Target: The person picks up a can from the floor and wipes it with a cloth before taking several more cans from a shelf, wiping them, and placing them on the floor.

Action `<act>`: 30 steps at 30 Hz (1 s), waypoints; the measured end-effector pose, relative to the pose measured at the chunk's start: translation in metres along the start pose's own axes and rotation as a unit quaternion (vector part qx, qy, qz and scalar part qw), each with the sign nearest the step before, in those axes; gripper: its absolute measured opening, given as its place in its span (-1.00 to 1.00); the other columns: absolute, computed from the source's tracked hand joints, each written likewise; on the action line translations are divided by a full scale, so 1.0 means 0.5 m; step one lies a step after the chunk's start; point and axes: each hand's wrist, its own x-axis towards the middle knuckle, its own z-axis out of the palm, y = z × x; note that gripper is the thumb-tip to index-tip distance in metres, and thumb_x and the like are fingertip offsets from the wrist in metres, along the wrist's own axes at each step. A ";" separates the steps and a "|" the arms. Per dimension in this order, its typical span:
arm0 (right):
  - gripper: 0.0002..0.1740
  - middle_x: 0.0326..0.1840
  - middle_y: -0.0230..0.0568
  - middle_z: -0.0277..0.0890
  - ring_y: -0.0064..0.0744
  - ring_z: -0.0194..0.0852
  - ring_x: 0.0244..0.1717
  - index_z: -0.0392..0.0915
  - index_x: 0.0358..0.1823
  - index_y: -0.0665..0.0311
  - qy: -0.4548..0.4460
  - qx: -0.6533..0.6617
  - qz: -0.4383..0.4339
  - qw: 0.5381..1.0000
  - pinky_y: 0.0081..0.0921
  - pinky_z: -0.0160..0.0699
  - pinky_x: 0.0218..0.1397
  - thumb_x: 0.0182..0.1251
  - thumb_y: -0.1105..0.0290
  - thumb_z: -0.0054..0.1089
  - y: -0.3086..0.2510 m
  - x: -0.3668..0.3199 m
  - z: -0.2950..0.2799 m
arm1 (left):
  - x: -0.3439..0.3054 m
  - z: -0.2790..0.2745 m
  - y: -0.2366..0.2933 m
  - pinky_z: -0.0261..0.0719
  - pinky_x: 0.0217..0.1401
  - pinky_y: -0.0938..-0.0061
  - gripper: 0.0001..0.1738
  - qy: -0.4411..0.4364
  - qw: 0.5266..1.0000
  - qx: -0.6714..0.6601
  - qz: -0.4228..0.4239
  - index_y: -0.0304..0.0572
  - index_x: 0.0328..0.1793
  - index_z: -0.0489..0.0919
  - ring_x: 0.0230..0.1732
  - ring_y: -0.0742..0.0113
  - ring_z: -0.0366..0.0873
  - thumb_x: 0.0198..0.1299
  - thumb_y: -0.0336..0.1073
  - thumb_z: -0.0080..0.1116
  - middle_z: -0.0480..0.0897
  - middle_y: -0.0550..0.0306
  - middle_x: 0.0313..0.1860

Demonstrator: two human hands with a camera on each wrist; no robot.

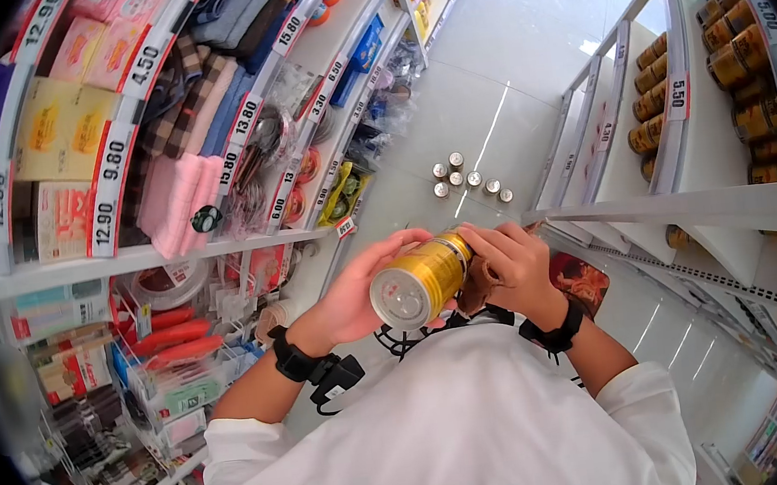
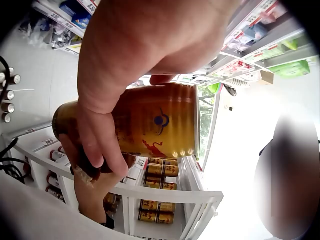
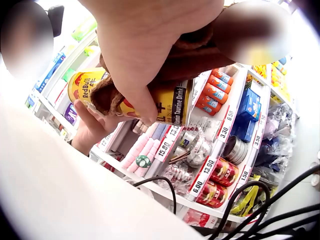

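Note:
A gold Red Bull can lies tilted between both hands in front of the white shirt, one flat end facing the head camera. My left hand grips the can's side, its fingers wrapped over the gold body in the left wrist view. On the can's other end is my right hand, which holds a brown cloth against it. Folds of that cloth cover part of the printed label in the right wrist view.
Several cans stand on the tiled floor ahead. To the right, a white shelf carries rows of gold cans. Shelves at the left hold folded pink towels and packaged goods. Black cables hang close to the body.

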 end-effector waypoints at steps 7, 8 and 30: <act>-0.41 -0.04 -0.35 0.68 -0.42 0.48 -0.39 0.63 0.03 0.22 -0.047 -0.052 0.028 0.997 -0.48 0.44 -0.49 -0.19 0.36 0.37 0.036 -0.003 0.048 | 0.081 -0.059 0.071 0.53 0.23 -0.19 -0.48 0.046 0.986 -0.008 -0.161 -0.02 0.48 0.20 0.25 -0.28 0.50 0.45 -0.10 -0.14 0.38 -0.11 0.38; -0.41 -0.02 -0.37 0.67 -0.43 0.47 -0.38 0.63 0.04 0.21 -0.053 -0.057 0.028 0.997 -0.49 0.43 -0.50 -0.19 0.35 0.37 0.042 -0.005 0.055 | 0.102 -0.083 0.078 0.53 0.24 -0.20 -0.44 0.011 0.981 -0.017 -0.195 -0.10 0.47 0.21 0.27 -0.24 0.49 0.41 -0.10 -0.13 0.40 -0.13 0.34; -0.49 -0.10 -0.25 0.62 -0.62 0.52 -0.42 0.51 0.13 0.29 0.044 0.284 0.588 0.756 -0.64 0.49 -0.31 0.10 0.67 0.36 0.425 -0.340 0.394 | 0.704 -0.639 -0.099 0.73 -0.25 0.11 -0.31 0.180 0.895 -0.080 -0.400 -0.12 0.25 0.42 -0.29 0.02 0.69 0.33 0.32 0.00 0.63 -0.07 -0.18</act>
